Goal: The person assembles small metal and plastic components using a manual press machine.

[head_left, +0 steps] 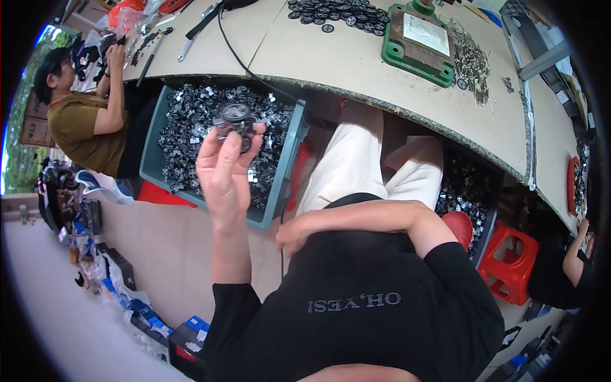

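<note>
My left hand [224, 167] is raised over a teal bin [289, 167] and grips a small black round part with metal pieces [234, 121] between fingers and thumb. The bin is filled with several small black and silver parts [191, 114]. My right hand [291, 237] rests against my body near my lap, fingers curled, and I cannot see anything in it. My right forearm lies across my black shirt. My legs in cream trousers [353, 159] reach under the table.
A curved beige worktable [344, 60] carries a green press fixture [420, 41], black round parts [340, 13], metal clips [474, 60] and a black cable [238, 57]. Another person [83, 108] sits at left. A red stool [509, 258] stands at right.
</note>
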`<state>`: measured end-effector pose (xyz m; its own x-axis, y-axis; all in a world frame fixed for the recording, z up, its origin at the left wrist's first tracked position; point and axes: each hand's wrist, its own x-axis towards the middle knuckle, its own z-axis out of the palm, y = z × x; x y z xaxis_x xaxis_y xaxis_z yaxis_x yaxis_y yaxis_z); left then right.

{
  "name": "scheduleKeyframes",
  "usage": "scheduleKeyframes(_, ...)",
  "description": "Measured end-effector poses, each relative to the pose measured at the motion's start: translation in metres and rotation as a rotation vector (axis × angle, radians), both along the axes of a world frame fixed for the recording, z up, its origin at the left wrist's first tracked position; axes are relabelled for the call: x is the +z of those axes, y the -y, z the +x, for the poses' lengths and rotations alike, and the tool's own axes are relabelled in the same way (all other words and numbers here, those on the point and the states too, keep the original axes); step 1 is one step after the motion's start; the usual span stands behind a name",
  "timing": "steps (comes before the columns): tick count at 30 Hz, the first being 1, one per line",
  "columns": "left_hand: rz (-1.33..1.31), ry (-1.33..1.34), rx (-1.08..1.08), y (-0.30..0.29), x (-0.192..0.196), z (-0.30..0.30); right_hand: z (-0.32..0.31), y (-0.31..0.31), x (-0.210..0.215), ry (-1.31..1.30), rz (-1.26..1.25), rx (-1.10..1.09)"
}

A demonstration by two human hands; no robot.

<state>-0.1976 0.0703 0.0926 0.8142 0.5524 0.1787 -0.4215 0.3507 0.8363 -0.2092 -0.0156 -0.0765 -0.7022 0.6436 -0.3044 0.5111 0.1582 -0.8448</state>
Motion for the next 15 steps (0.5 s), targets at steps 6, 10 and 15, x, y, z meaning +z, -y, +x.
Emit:
scheduleKeyframes(6,-0.046,-0.169,-0.013,0.003,-0.035,0.005,-0.011,0.016,-0.006,-0.411,-0.024,0.095)
scheduleKeyframes(10,-0.184,-0.205,0.051,-0.005,-0.056,0.012,0.098,0.054,0.085,-0.066,-0.066,-0.691)
scheduleKeyframes(15,-0.231,-0.171,0.122,-0.012,-0.057,0.02,0.177,0.042,0.039,0.304,0.566,-1.745)
